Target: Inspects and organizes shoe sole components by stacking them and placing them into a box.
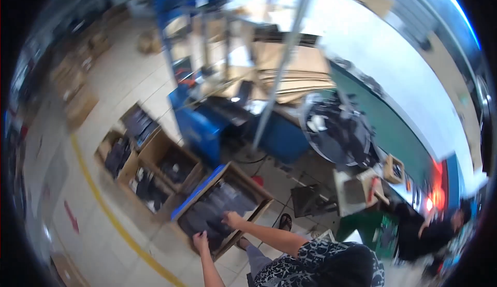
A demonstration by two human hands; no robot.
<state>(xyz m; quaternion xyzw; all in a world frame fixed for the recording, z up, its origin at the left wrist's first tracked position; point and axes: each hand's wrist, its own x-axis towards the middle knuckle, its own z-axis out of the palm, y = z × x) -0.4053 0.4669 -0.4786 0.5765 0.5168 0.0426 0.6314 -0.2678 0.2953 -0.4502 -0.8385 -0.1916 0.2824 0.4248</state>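
Note:
A cardboard box (264, 204) in front of me holds dark grey flat pieces (220, 204) in a layered pile. A blue strip (199, 191) runs along its far-left edge. My right hand (234, 219) is over the pile with its fingers closed at the dark pieces; blur hides exactly what they pinch. At the near-left side of the same box, my left hand (201, 242) has curled fingers beside the pile's edge. Whatever may be between those fingers is too small to make out.
Smaller cartons of dark pieces (150, 186) adjoin the box on the left. A blue machine frame (196, 126) and a metal post (282, 75) stand beyond. Stacked brown cardboard (295, 69) and a round tray (336, 131) lie farther right. Another person (432, 235) is at far right.

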